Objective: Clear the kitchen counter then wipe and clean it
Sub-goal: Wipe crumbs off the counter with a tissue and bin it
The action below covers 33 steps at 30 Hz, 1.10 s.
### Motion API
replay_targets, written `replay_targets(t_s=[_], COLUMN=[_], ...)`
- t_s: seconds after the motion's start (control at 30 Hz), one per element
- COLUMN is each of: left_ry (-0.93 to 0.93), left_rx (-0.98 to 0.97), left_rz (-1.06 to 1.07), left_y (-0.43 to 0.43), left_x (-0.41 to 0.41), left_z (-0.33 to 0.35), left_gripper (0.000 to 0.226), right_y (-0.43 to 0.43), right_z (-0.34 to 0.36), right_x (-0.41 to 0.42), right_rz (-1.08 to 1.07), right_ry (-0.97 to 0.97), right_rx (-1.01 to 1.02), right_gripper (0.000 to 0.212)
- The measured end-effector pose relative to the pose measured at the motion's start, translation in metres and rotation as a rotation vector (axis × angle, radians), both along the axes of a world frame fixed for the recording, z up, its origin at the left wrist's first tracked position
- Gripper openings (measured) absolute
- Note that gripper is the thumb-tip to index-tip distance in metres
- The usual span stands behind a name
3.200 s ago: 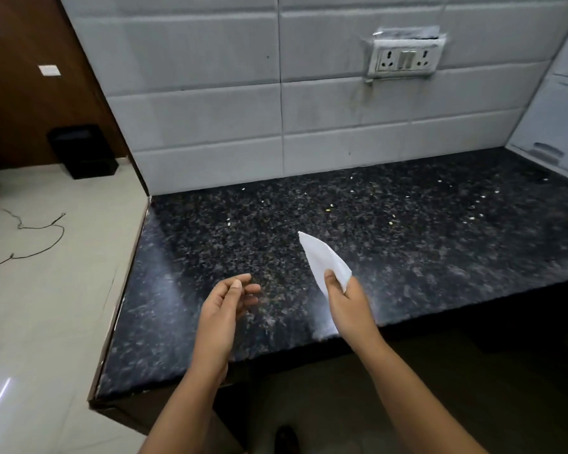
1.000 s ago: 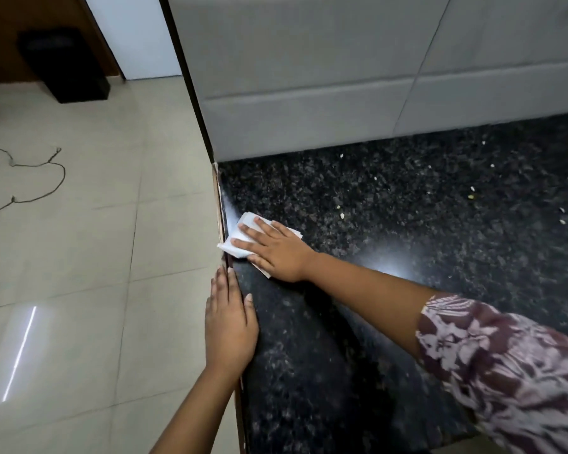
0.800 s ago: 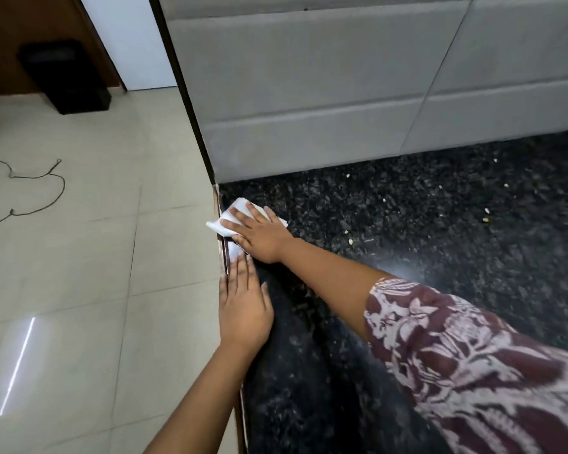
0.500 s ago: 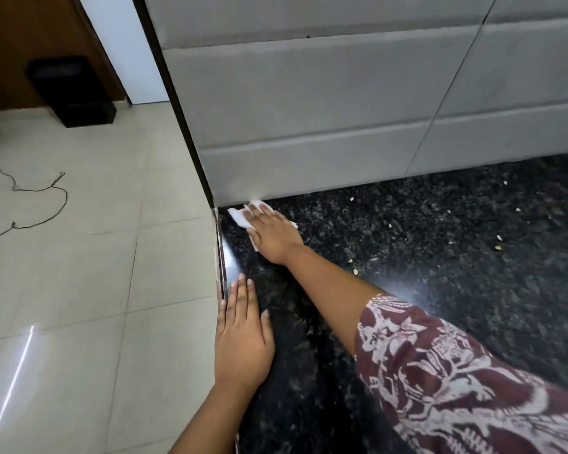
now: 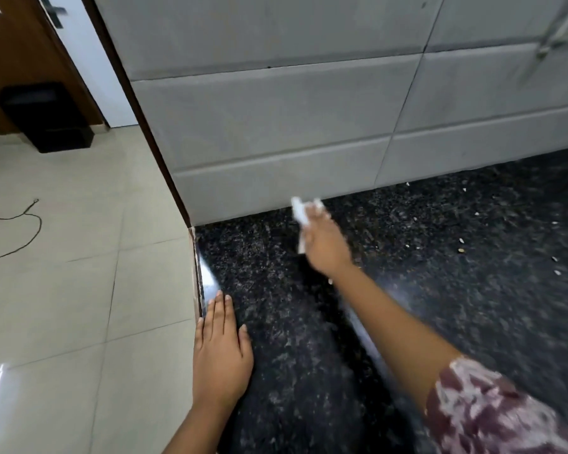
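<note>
Item: black granite counter (image 5: 309,339), bare of dishes and vessels within view. Clearing judged done; wiping judged the step in hand, and early in it.

Right hand (image 5: 325,247): stretched to the back of the counter, close to the foot of the grey wall tiles (image 5: 276,126), with a white tissue (image 5: 299,211) under and past the fingertips. Heavily blurred; impossible to tell whether pinching the tissue or pressing it flat with straight fingers, or whether touching the stone or just above it.

Left hand (image 5: 222,352): palm down, fingers straight and together, resting on the counter's left edge beside the drop to the floor. Holding nothing.

Crumbs (image 5: 461,250): pale bits scattered over the right part of the counter, well apart from the tissue.

Off the counter: black bin (image 5: 46,116) against the far wall, loose cord (image 5: 23,231) on the floor tiles.

Next move, by judgement: sweep the tissue rightward over the crumbs, gather them in one pile without flicking any over the edge, then carry pile and tissue to the bin.
</note>
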<state>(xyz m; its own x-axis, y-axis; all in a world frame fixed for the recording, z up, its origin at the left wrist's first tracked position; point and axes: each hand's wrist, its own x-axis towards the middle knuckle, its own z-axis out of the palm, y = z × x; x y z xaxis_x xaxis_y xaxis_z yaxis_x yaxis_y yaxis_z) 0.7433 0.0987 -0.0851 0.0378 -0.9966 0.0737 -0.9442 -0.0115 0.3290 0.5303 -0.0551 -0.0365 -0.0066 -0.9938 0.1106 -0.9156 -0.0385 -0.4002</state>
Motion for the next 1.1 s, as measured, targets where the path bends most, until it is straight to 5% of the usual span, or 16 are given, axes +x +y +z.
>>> replay_targets(t_s=[0.1,0.17,0.43,0.57,0.67,0.77,0.97,1.1], left_ry=[0.005,0.002,0.032,0.043,0.037,0.033,0.038,0.037], left_rx=[-0.013,-0.011,0.008,-0.001,0.003,-0.001,0.022,0.023], left_rz=[-0.006,-0.010,0.000,0.003,0.000,-0.003,0.017,0.009], left_y=[0.000,-0.001,0.002,0.002,0.002,0.002,0.001,0.000], left_x=[0.000,0.002,-0.001,-0.003,-0.002,0.000,-0.003,-0.002], left_z=[-0.003,-0.003,0.004,0.006,0.005,0.004,0.006,0.005], left_gripper=[0.070,0.070,0.057,0.057,0.057,0.061,0.057,0.056], right_y=[0.056,0.073,0.062,0.070,0.108,0.144,0.133,0.167], right_z=[-0.016,-0.031,-0.029,-0.014,-0.007,-0.027,-0.027,-0.008], right_x=[0.073,0.085,-0.062,-0.067,0.005,0.037,-0.096,-0.053], right_rz=[0.423,0.515,0.070,-0.138,0.220,0.544,-0.131,0.049], right_ry=[0.076,0.151,0.200,0.069,0.021,0.197,0.213,0.141], right_rx=[0.089,0.104,0.125,0.076,0.095,0.051,0.135,0.145], right_gripper=[0.052,0.058,0.078,0.054,0.050,0.051,0.075,0.065])
